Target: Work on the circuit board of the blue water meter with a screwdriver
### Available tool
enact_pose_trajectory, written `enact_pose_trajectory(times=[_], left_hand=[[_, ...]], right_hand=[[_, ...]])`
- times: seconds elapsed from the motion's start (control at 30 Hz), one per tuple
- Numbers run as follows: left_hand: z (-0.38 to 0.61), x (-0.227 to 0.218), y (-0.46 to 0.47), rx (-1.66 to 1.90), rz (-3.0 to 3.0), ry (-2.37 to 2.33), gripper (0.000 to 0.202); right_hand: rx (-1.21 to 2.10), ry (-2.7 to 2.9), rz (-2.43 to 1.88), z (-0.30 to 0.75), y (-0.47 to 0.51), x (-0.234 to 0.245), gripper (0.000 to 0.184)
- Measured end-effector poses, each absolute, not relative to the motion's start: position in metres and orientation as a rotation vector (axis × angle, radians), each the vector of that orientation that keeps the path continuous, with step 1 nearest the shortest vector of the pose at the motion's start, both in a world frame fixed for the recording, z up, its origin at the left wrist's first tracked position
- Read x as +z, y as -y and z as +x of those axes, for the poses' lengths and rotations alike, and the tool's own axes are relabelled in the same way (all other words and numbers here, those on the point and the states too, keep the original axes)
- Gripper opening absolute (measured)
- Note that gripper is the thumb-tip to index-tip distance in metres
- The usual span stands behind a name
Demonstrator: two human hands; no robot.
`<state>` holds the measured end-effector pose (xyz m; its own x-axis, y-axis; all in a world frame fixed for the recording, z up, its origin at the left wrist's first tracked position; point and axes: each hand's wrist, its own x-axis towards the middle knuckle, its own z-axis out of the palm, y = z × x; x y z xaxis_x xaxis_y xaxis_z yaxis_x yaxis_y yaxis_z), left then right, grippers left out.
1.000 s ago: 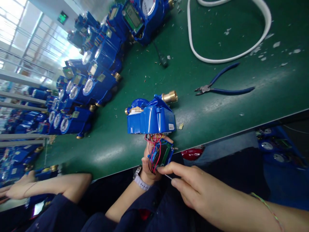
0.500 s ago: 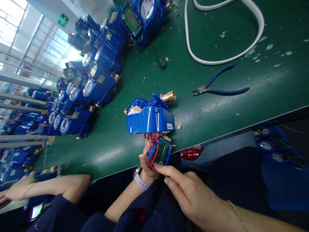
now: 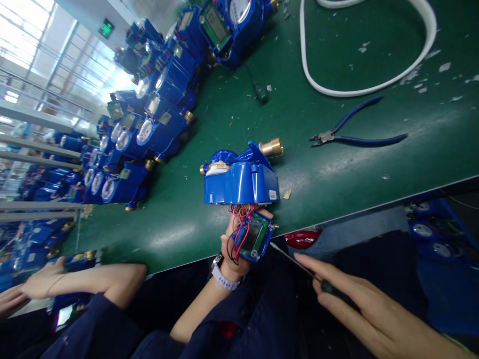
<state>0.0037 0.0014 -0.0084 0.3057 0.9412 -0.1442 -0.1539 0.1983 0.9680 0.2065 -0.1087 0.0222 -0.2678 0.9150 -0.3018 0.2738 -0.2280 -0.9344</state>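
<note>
Whereas half a second ago your right hand (image 3: 359, 304) was at the circuit module's lower corner, it has now drawn off to the right, fingers round the screwdriver (image 3: 294, 262), whose tip points at the module without touching it. That leaves the circuit module (image 3: 255, 238) supported by your left hand (image 3: 236, 268) alone, grasped from below with the thumb along its left side; I'd judge driving at that corner has paused, though whether any screw is seated can't be told. Loose wires (image 3: 236, 245) run from the module up to the blue meter (image 3: 239, 184), which rests near the front edge of the green bench (image 3: 175, 234). Farther right lie the pliers (image 3: 325, 137), open, with a white loop (image 3: 304, 50) beyond them. More meters (image 3: 164, 134) line the left, and a co-worker's hand (image 3: 45, 279) is at near left.
</note>
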Motion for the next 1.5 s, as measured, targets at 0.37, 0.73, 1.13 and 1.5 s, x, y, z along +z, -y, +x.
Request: enact_pose_trajectory(times=[0.37,0.73,1.13,1.5], left_hand=[[0.003,-0.003,-0.002,0.929,1.085,-0.922,0.07],[0.005,0.0,-0.002,0.918,1.133,-0.887,0.069],[0.008,-0.004,0.005,0.994,1.035,-0.911,0.064],[0.012,0.0,0.001,1.005,1.108,-0.98,0.064]], right_hand=[[1.163,1.865,-1.267,0.217,0.087,0.036,0.038],[1.992,1.341,-1.205,0.227,0.055,0.039,0.036],[1.685,1.468,-1.218,0.217,0.055,0.044,0.036],[1.578,1.503,-1.357,0.201,0.07,0.053,0.035]])
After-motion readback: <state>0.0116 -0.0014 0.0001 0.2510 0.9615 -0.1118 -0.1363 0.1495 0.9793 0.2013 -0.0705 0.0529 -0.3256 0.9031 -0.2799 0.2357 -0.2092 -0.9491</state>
